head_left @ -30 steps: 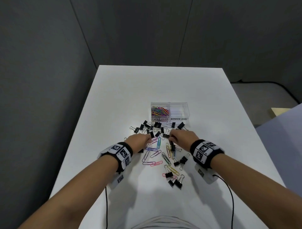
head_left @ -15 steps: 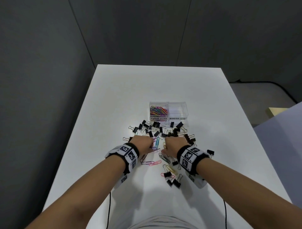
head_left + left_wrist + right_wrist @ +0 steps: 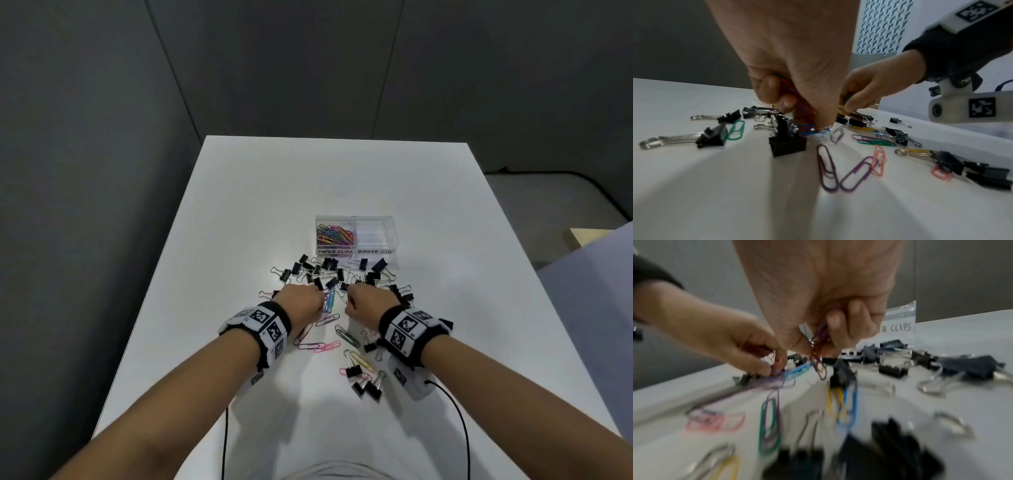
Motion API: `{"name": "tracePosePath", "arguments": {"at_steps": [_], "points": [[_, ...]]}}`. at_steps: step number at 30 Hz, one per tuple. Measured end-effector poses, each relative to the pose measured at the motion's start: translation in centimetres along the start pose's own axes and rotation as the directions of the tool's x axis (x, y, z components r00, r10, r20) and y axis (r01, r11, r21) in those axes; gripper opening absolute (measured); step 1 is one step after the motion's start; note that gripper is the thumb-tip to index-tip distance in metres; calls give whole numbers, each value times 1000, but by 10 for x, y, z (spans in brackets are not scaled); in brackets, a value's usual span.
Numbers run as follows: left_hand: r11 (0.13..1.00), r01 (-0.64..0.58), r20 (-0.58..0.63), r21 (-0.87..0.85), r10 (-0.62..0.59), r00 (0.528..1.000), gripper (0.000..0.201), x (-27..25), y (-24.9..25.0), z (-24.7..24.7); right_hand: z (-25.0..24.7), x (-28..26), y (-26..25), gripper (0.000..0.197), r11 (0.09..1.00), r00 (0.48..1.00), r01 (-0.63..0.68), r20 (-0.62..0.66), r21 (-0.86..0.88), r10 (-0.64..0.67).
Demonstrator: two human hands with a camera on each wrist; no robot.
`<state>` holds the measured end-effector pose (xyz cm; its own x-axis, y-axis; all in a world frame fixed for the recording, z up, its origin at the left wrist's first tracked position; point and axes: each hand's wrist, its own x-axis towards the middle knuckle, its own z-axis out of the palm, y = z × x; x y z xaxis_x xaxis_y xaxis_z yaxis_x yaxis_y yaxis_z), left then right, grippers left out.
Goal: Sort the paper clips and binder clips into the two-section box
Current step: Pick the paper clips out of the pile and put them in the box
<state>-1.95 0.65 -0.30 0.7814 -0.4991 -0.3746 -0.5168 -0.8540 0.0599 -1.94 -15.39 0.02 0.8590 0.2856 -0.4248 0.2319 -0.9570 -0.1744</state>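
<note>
Gathering loose paper clips from a mixed scatter, both hands working at once. The step is best done by pinching only the coloured wire and lifting straight up, so that no black binder clip (image 3: 787, 146) is dragged along with a bundle; each handful should be kept small enough to clear the wall of the two-section box (image 3: 356, 236) when it is tipped into the compartment marked for paper clips (already holding a coloured heap, while the binder-clip side looks empty).

The left hand (image 3: 301, 303) is closed into a pinch: its curled fingers hold a bundle of reddish and purple paper clips (image 3: 797, 100), and its fingertips (image 3: 822, 125) press onto a blue clip lying on the table (image 3: 239, 205). The right hand (image 3: 368, 301) is likewise closed, thumb against fingers, with a bunch of dark purple clips (image 3: 819, 344) hanging from the pinch; one dangles free below it.

Loose paper clips lie just behind both hands, toward the wrists; binder clips lie just ahead of the fingertips and beside the right wrist. The box stands beyond them, ahead of the right hand.
</note>
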Motion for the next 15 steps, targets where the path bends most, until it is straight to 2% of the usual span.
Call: {"name": "tracePosePath", "arguments": {"at_steps": [3, 8, 15], "points": [[998, -5, -28, -58, 4, 1000, 28, 2, -12, -3, -21, 12, 9, 15, 999, 1000, -3, -5, 47, 3], [980, 34, -140, -195, -63, 988, 26, 9, -41, -21, -64, 53, 18, 22, 997, 999, 0, -51, 77, 3], [976, 124, -202, -177, -160, 966, 26, 30, -81, -55, -104, 107, -1, 25, 998, 997, 20, -73, 64, -16]]}}
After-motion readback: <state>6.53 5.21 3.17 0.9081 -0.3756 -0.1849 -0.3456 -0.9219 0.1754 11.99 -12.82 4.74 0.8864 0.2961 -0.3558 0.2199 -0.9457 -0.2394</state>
